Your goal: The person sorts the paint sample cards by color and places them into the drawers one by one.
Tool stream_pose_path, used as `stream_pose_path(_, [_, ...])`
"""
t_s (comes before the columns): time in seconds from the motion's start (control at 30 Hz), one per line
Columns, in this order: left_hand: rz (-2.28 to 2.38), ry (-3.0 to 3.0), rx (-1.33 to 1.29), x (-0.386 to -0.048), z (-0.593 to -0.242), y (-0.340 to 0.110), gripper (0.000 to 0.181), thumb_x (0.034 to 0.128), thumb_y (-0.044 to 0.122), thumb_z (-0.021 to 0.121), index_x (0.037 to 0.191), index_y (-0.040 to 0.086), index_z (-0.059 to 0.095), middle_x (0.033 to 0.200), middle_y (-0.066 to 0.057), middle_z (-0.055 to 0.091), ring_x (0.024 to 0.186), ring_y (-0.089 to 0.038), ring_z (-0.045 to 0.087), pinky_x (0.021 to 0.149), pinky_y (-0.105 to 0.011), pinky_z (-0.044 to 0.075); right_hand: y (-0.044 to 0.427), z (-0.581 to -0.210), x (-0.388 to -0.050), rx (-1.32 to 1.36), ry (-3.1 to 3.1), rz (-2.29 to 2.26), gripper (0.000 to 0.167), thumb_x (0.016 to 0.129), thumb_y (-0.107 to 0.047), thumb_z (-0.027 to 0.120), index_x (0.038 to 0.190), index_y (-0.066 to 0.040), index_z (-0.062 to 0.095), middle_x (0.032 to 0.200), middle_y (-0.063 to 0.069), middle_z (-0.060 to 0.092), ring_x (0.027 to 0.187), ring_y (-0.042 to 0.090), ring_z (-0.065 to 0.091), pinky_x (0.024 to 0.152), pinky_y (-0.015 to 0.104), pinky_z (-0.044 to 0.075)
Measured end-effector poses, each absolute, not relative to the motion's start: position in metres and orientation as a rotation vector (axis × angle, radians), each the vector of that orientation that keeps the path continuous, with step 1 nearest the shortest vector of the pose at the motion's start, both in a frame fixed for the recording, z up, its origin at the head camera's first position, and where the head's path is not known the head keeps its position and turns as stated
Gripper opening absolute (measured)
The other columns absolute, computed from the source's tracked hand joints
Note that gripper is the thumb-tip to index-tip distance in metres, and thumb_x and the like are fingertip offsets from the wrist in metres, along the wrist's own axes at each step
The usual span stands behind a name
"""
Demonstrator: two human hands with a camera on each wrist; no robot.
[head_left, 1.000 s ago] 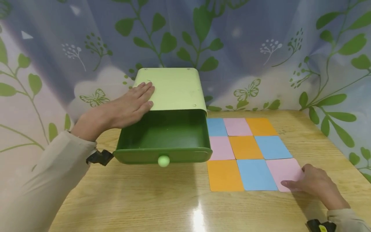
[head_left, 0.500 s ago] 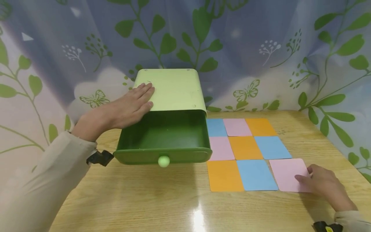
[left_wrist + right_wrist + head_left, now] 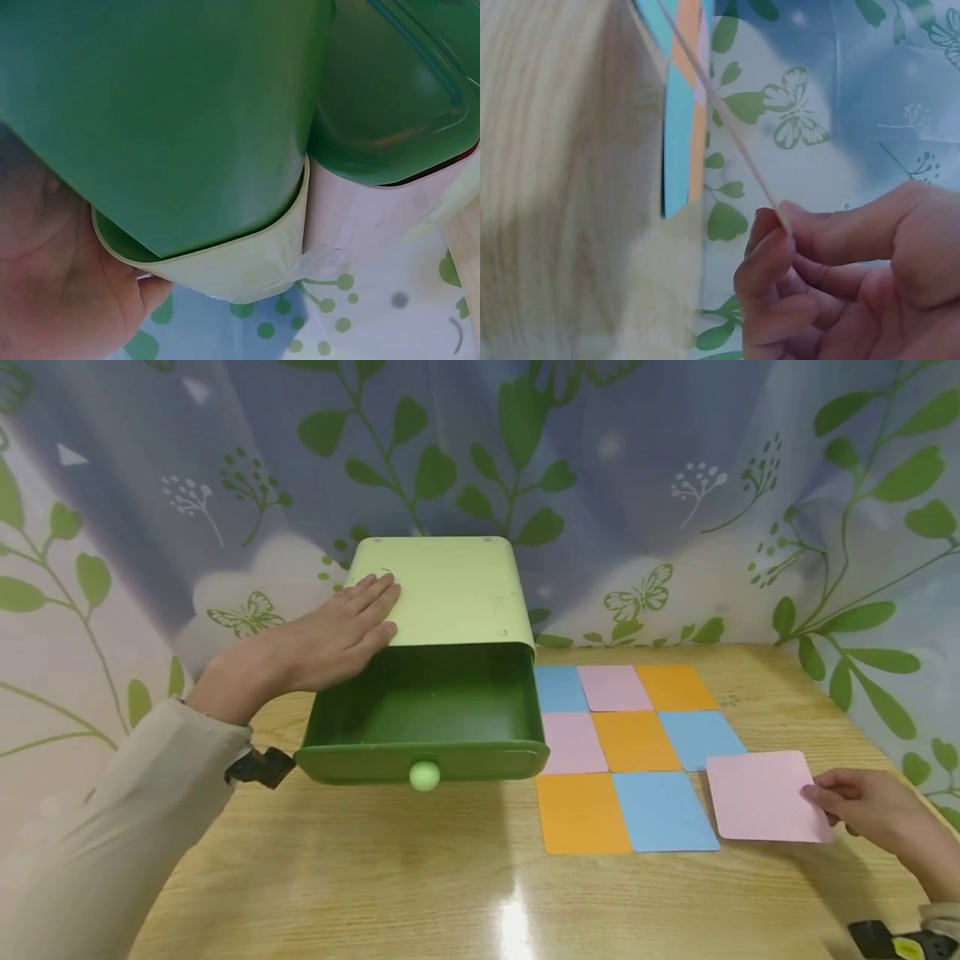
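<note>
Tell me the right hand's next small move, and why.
Probably carry the pink card leftward toward the green drawer: the right hand pinches it clear of the table, the drawer stands open, and the left hand rests on the pale green box.

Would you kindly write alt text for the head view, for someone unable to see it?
A right hand pinches a pink card beside other coloured cards on a wooden table, while the left hand rests on a pale green box whose green drawer is open.
</note>
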State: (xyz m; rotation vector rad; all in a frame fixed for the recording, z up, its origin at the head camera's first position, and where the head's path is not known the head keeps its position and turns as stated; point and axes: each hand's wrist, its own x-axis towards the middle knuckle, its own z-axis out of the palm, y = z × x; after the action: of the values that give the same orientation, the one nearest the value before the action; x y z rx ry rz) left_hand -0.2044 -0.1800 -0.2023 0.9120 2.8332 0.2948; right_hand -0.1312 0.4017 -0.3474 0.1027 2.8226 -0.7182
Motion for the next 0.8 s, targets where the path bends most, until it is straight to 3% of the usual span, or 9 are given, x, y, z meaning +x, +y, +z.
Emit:
stream_pose_path(0.2, [0.308,2.828,0.894,-0.204,-0.203,-0.180,0.060,0.1072,0.031,0.018,0.153,-0.003,0.000,0.160,-0.020,-0.007,0.146,-0.035,-0.009,0.118,-0.050,-0.001,0.391,-0.343,-0.133,0.166,2.861,-0.810,0.050,0.099,-0.036,0.055,0.107,0.013,0.058,0.078,-0.001,0.069,0.065,0.009,0.059,0.053,0.028,0.046])
stream_pose_path(0.6, [0.304,2.836,0.888,-0.203,-0.203,-0.181,0.060,0.1071,0.032,0.017,0.153,-0.002,-0.001,0.160,-0.020,-0.008,0.146,-0.035,-0.010,0.118,-0.050,-0.001,0.358,-0.332,-0.138,0.002,2.883,-0.914,0.040,0.099,-0.031,0.056,0.109,0.008,0.060,0.079,0.002,0.070,0.066,0.008,0.059,0.054,0.027,0.045])
stream_pose_path(0.8, [0.292,2.844,0.904,-0.203,-0.203,-0.180,0.060,0.1071,0.032,0.017,0.153,-0.002,0.000,0.160,-0.020,-0.007,0.146,-0.035,-0.009,0.118,-0.050,0.000,0.341,-0.318,-0.143,-0.044,2.806,-1.117,0.035,0.099,-0.027,0.058,0.111,0.005,0.059,0.078,-0.006,0.068,0.070,0.007,0.060,0.058,0.026,0.047])
